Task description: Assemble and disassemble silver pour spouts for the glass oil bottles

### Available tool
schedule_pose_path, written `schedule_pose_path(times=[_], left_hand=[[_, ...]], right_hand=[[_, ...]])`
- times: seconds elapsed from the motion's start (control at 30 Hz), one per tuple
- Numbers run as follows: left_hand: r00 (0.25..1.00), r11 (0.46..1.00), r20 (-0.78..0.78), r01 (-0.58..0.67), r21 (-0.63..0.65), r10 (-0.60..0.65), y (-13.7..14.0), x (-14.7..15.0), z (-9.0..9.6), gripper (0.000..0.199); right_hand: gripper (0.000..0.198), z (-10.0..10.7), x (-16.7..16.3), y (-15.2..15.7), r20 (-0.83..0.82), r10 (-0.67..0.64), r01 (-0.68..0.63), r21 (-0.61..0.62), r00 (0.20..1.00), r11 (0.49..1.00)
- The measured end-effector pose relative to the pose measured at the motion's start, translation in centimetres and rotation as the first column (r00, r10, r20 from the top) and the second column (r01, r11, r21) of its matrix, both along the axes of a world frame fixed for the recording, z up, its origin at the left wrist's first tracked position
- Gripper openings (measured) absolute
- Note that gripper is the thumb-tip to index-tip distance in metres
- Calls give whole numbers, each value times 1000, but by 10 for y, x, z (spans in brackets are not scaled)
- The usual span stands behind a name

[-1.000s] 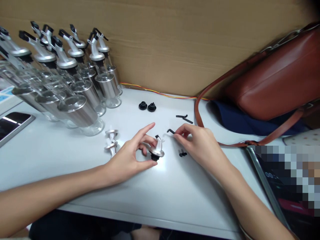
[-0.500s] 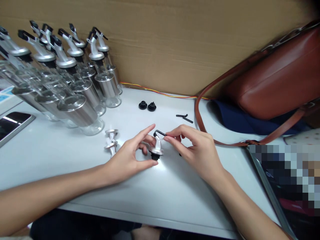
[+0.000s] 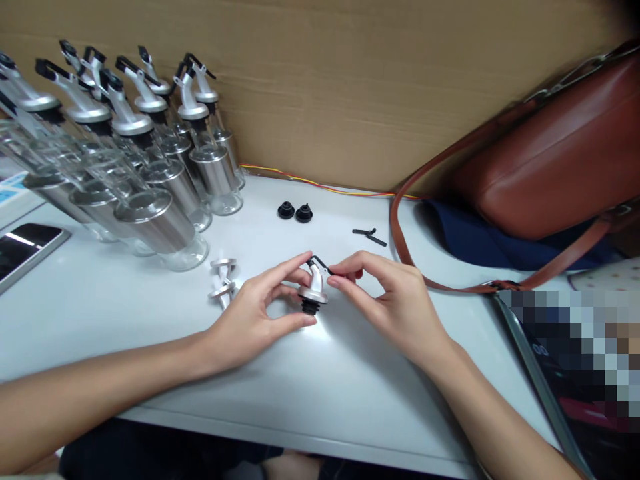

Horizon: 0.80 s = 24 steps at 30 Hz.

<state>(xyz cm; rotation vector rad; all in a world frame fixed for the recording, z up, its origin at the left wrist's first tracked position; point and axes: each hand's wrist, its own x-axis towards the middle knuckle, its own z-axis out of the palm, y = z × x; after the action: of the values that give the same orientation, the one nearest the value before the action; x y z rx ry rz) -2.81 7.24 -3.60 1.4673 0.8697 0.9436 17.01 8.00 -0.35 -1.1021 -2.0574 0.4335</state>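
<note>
My left hand (image 3: 250, 313) is closed round a silver pourer spout (image 3: 315, 288) with a black ribbed stopper at its base, held roughly upright. Its thumb is at the stopper, and the index fingertip touches the spout's top. A small black flip lever (image 3: 319, 261) slants across the top of the spout. Between thumb and index finger, my right hand (image 3: 395, 293) pinches the lever's lower right end, close to the spout's side tab. Left of my left hand lie silver pourer tops (image 3: 223, 280), partly hidden by it. Two black stoppers (image 3: 295, 212) and loose black levers (image 3: 369, 236) lie beyond my hands.
Several glass-and-steel bottles (image 3: 215, 172) with pourers crowd the left. A phone (image 3: 33, 245) lies at the left edge. A brown leather bag (image 3: 565, 147) with a strap on the table stands right. Behind rises cardboard (image 3: 325, 87), with thin wires (image 3: 305, 180) along its foot.
The lever has tilted, its right end lower and closer against the spout's tab. My left index fingertip has come onto the spout's top. The pourer has risen slightly.
</note>
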Motion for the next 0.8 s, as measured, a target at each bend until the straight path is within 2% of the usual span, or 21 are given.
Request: schedule_pose_path(times=[0.17, 0.27, 0.33, 0.8], left_hand=[[1000, 1000, 26, -15, 2, 15, 1, 0, 2, 66], [999, 1000, 43, -29, -3, 30, 2, 0, 4, 64], [998, 999, 51, -39, -14, 39, 2, -1, 5, 64], [996, 999, 81, -25, -28, 28, 2, -1, 3, 63]], right_hand=[[8, -1, 0, -1, -21, -14, 13, -54, 1000, 998], [33, -3, 0, -1, -30, 37, -38, -34, 999, 999], [39, -5, 0, -1, -27, 74, -75, -25, 997, 997], [24, -4, 2, -3, -115, 67, -79, -103, 991, 992]])
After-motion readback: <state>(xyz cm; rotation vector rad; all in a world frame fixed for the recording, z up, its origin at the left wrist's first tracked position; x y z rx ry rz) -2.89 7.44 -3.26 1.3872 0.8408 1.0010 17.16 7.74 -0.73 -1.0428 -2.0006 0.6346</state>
